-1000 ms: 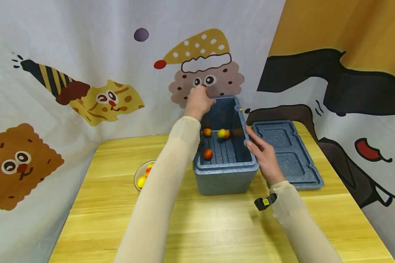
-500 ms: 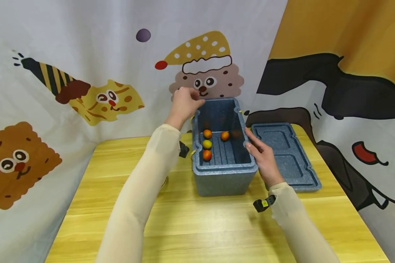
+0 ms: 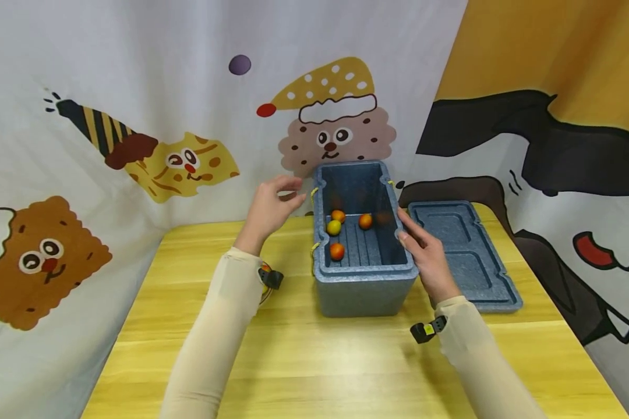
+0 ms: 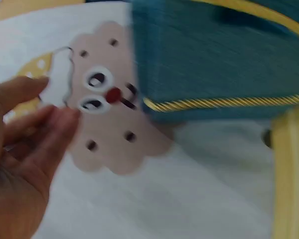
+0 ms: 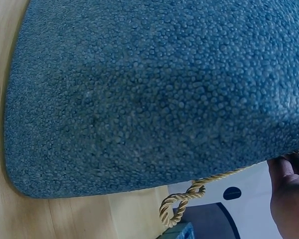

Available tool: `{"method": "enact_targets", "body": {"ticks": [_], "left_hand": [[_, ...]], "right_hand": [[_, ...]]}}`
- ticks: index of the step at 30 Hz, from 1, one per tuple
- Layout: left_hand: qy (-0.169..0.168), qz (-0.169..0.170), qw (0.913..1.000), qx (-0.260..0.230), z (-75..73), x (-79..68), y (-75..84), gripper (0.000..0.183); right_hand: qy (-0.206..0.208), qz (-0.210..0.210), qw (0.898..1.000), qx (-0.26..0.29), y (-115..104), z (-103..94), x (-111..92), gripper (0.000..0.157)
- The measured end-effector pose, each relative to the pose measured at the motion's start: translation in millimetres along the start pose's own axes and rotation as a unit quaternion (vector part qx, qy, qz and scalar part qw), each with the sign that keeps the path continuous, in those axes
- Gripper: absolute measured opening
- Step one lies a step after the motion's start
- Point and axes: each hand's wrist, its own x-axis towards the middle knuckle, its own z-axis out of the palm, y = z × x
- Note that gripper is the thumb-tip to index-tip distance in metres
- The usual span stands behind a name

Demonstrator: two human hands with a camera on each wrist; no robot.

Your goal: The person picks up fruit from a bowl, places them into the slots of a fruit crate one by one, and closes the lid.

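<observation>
A blue-grey foam box (image 3: 366,297) with yellow rope handles stands uncovered on the table. On its ribbed floor lie several small round fruits: an orange-red fruit (image 3: 337,251) nearest the front, a yellow fruit (image 3: 334,227), and orange ones farther back. My right hand (image 3: 424,256) holds the box's right rim, thumb over the edge and fingers along the outside; the right wrist view shows the pebbled wall and rope (image 5: 182,199). Left of the box, my left hand (image 3: 269,210) hovers in the air with thumb and fingers apart and nothing between them.
A matching lid (image 3: 463,256) lies flat on the table (image 3: 314,372) at the right. Beneath my left wrist, a bowl with fruit (image 3: 265,285) is mostly hidden by the sleeve and wrist camera. A printed curtain (image 3: 188,58) hangs behind the table.
My left hand has drawn back from over the box, leftward and toward me. A yellow fruit has rolled on the box floor to the left side. My right hand stays on the rim.
</observation>
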Motion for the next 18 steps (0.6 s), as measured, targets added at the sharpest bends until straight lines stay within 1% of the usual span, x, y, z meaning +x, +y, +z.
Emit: {"method": "enact_targets", "body": {"ticks": [2,5,9,12,13,16,18], "left_hand": [[0.005,0.029,0.999,-0.035,2.3,-11.7,-12.0,0.029],[0.025,0.062,0.9953,-0.07,3.0,-32.6,-14.0,0.026],[0.06,0.08,0.9903,-0.097,8.1,-56.6,-28.3,0.025],[0.082,0.09,0.9885,-0.091,12.6,-71.3,-53.4,0.028],[0.088,0.092,0.9884,-0.082,12.6,-77.1,-58.6,0.029],[0.111,0.092,0.9885,-0.045,10.0,-95.7,-68.1,0.031],[0.137,0.087,0.9866,-0.012,7.5,-108.7,-74.4,0.033]], "right_hand": [[-0.002,-0.001,1.0,0.001,0,-0.7,0,0.049],[0.001,-0.003,1.0,0.003,2,-0.4,-1,0.049],[0.004,-0.006,1.0,0.004,3,-0.6,-1,0.049],[0.004,-0.004,1.0,0.0,3,-0.8,0,0.049],[0.004,-0.004,1.0,-0.002,3,-0.8,0,0.049],[0.005,-0.002,1.0,-0.008,3,-0.7,0,0.048],[0.005,-0.001,1.0,-0.009,3,-0.5,0,0.048]]}}
